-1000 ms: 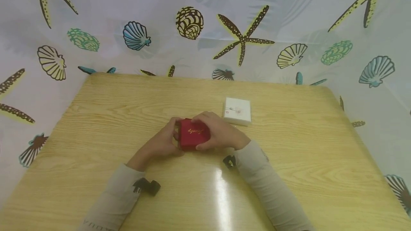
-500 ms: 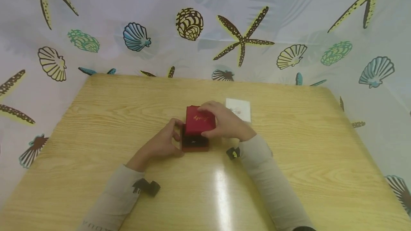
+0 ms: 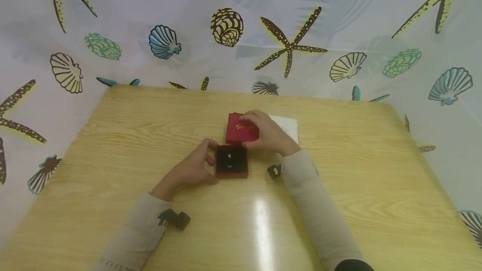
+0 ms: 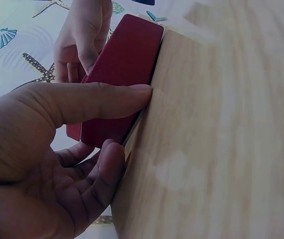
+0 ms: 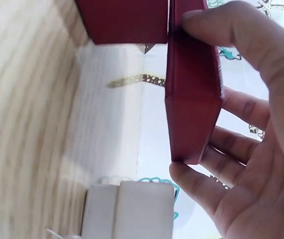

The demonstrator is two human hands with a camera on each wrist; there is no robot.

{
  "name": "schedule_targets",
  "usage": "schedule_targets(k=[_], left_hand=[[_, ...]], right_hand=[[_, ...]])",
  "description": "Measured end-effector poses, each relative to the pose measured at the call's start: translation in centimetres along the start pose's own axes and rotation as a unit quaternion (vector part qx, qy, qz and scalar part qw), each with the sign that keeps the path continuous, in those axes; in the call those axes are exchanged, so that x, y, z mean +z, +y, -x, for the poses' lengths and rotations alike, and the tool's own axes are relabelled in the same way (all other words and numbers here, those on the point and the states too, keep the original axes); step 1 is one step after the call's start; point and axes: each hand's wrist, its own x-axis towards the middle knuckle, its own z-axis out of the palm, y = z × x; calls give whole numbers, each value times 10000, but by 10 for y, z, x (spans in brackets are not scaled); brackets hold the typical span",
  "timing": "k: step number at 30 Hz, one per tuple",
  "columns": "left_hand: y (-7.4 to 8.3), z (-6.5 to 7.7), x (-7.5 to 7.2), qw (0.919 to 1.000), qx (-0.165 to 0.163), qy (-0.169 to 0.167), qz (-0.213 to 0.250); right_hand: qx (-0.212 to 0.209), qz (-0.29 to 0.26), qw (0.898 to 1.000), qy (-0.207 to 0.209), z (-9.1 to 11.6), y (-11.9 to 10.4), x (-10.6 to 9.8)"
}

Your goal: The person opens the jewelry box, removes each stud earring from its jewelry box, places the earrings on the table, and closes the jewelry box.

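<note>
A red jewelry box base (image 3: 232, 176) sits on the table with a black insert (image 3: 239, 159) facing up. Two small silvery pieces (image 3: 229, 156), perhaps earrings, show on the insert. My left hand (image 3: 193, 166) holds the base at its left side; in the left wrist view the thumb lies along its red wall (image 4: 127, 55). Just beyond the base, my right hand (image 3: 269, 134) grips the red lid (image 3: 235, 131) with gold lettering. In the right wrist view the thumb and fingers span the lid (image 5: 194, 107), which is raised off the table.
A white box (image 3: 290, 125) with a printed lid stands behind my right hand, partly covered by it. The wooden table (image 3: 158, 116) meets a shell-and-starfish patterned cloth (image 3: 196, 62) at the back. A small white item (image 5: 64, 235) lies near the white box, its kind unclear.
My right hand has lifted the red lid off the base and moved it away and to the right, uncovering the black insert and silvery pieces. My left hand stays at the base.
</note>
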Motion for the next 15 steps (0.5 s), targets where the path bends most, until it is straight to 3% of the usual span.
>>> schedule_targets(k=[6,15], left_hand=[[0,0,1,10000,-37,-33,41],[1,1,-1,9999,-125,-21,30]], right_hand=[[28,-29,10000,10,-6,8,1],[133,339,9988,-332,-10,12,2]])
